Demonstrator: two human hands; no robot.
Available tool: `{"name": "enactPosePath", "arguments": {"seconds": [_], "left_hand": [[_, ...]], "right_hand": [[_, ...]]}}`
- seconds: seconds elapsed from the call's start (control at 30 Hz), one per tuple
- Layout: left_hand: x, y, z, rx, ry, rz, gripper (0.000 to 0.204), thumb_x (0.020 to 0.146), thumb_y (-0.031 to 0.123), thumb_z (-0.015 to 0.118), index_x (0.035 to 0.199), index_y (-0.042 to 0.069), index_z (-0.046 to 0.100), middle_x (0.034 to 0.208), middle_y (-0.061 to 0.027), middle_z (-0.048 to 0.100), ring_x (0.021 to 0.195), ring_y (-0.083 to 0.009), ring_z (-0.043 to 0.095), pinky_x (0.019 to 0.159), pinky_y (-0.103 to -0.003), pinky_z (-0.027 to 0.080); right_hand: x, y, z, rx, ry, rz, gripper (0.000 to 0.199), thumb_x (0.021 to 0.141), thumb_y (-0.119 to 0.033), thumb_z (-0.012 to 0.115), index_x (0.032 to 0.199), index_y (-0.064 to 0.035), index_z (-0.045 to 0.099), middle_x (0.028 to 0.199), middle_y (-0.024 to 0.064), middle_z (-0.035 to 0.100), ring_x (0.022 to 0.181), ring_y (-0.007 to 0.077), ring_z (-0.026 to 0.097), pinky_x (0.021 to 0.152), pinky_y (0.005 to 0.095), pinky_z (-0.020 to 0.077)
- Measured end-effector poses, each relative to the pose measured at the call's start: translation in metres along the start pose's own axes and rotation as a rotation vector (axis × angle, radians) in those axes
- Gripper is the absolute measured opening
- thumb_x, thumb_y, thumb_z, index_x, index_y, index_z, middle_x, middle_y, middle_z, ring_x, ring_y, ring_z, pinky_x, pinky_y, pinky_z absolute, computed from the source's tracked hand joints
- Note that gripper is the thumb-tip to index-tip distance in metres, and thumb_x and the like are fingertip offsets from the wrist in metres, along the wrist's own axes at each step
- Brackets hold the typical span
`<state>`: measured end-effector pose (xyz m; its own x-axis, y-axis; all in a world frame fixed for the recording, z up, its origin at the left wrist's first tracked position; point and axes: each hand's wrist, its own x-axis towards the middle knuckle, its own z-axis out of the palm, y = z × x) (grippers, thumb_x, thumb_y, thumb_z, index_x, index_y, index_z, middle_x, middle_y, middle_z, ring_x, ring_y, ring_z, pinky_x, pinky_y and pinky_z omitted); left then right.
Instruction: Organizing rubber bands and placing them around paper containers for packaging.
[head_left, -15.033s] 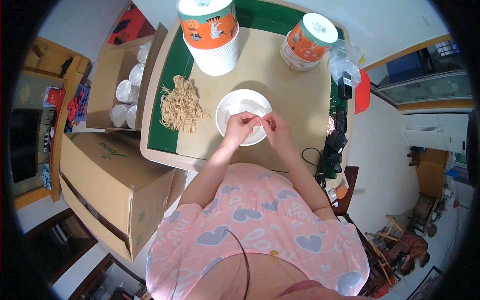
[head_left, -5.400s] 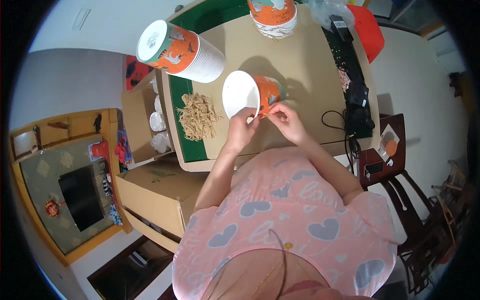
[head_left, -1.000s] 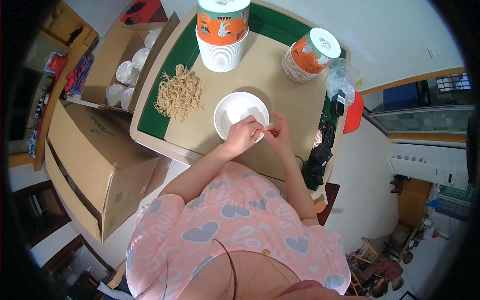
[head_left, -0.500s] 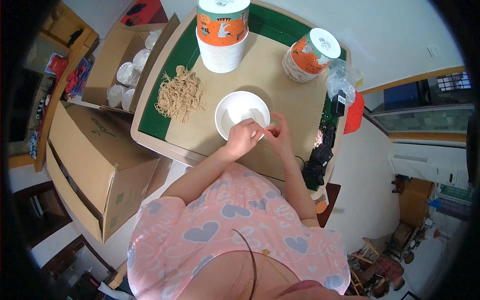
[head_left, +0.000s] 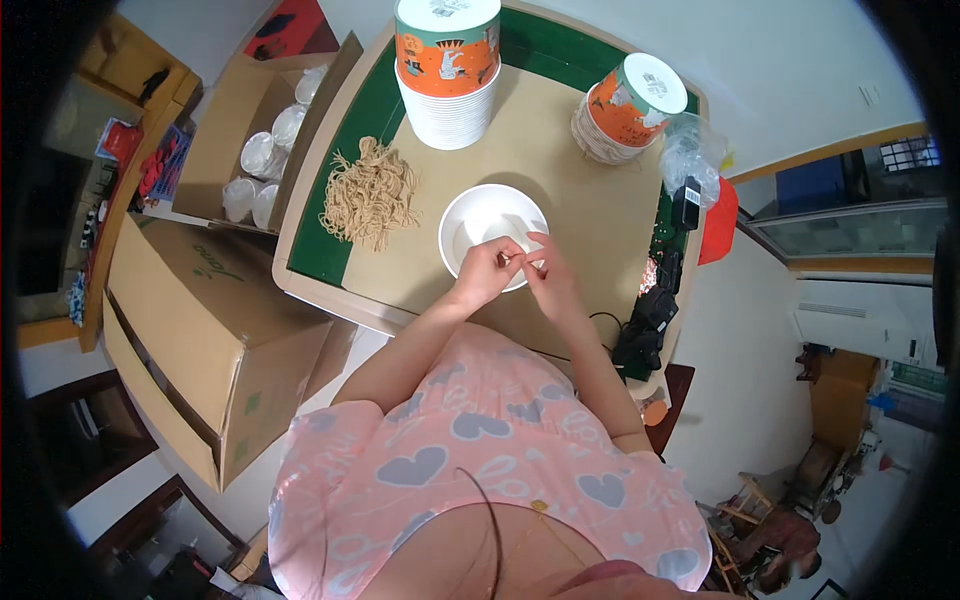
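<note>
A white paper tub [head_left: 452,232] stands mouth up in the middle of the table, its inside facing me. Over its near right rim, my left hand [head_left: 486,272] and my right hand [head_left: 552,280] meet with fingertips pinched together. Whatever lies between the fingertips is too small to make out. To the left of the tub lies a loose heap of tan twine pieces [head_left: 370,195]. Beyond the tub rises a tall stack of upside-down paper tubs [head_left: 448,105], white below with an orange and green printed one on top.
A shorter stack of printed tubs [head_left: 630,108] stands at the far right, beside a clear plastic bag [head_left: 690,150]. Black adapters with cords [head_left: 650,315] line the table's right edge. At left are an open carton with wrapped white goods [head_left: 262,155] and a large cardboard box [head_left: 215,310].
The whole view has shifted slightly. My right hand's fingers, spread outside the rim before, have drawn in over the tub's mouth, closer to my left fingertips. The tub stays in place.
</note>
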<state>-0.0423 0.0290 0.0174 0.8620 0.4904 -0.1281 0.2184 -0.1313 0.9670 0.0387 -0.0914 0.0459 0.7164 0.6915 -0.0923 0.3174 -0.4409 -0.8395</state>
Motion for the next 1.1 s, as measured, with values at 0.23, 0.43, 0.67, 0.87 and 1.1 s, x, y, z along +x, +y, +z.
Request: {"name": "enactPosePath", "arguments": {"seconds": [0.23, 0.43, 0.67, 0.87, 1.1], "left_hand": [[0.006, -0.01, -0.001, -0.062, 0.05, -0.013, 0.005, 0.083, 0.004, 0.062, 0.087, 0.001, 0.063, 0.075, -0.002, 0.064, 0.067, -0.0068, 0.055, 0.061, -0.022, 0.044], [0.008, -0.01, -0.003, -0.036, 0.072, 0.038, 0.008, 0.08, 0.008, 0.065, 0.084, 0.001, 0.064, 0.072, -0.0065, 0.065, 0.06, -0.0108, 0.058, 0.058, -0.025, 0.047], [0.008, -0.013, -0.002, -0.048, 0.059, 0.038, 0.008, 0.081, 0.008, 0.063, 0.085, 0.001, 0.063, 0.073, -0.0068, 0.065, 0.061, -0.0108, 0.058, 0.059, -0.025, 0.047], [0.007, -0.009, -0.002, -0.108, 0.042, -0.032, 0.008, 0.084, 0.004, 0.062, 0.091, 0.001, 0.063, 0.078, -0.0027, 0.064, 0.067, -0.0065, 0.055, 0.064, -0.022, 0.045], [0.005, 0.001, -0.002, 0.005, -0.098, -0.044, 0.011, 0.082, 0.008, 0.064, 0.091, 0.001, 0.067, 0.076, -0.0033, 0.065, 0.066, -0.0065, 0.055, 0.063, -0.023, 0.047]], "right_hand": [[0.001, -0.001, 0.007, -0.006, 0.057, 0.011, 0.041, 0.081, -0.008, 0.061, 0.121, -0.0106, 0.049, 0.088, 0.0062, 0.062, 0.06, 0.0172, 0.058, 0.06, 0.0311, 0.0473], [0.002, 0.02, 0.013, -0.098, 0.097, 0.006, 0.017, 0.082, -0.009, 0.061, 0.098, -0.0084, 0.057, 0.08, 0.0104, 0.06, 0.066, 0.026, 0.061, 0.062, 0.0354, 0.0479], [0.003, 0.012, 0.01, -0.063, 0.118, -0.123, 0.013, 0.082, -0.009, 0.061, 0.094, -0.0062, 0.058, 0.081, 0.011, 0.062, 0.063, 0.0214, 0.06, 0.059, 0.0323, 0.0482], [-0.002, 0.013, 0.01, -0.04, 0.111, -0.013, 0.028, 0.082, -0.007, 0.06, 0.109, -0.0099, 0.052, 0.081, 0.0099, 0.063, 0.061, 0.0215, 0.061, 0.058, 0.0326, 0.0485], [-0.005, 0.008, 0.009, -0.091, 0.11, -0.029, 0.032, 0.082, -0.008, 0.061, 0.111, -0.014, 0.048, 0.079, 0.0077, 0.063, 0.063, 0.0241, 0.062, 0.057, 0.0367, 0.0482]]}}
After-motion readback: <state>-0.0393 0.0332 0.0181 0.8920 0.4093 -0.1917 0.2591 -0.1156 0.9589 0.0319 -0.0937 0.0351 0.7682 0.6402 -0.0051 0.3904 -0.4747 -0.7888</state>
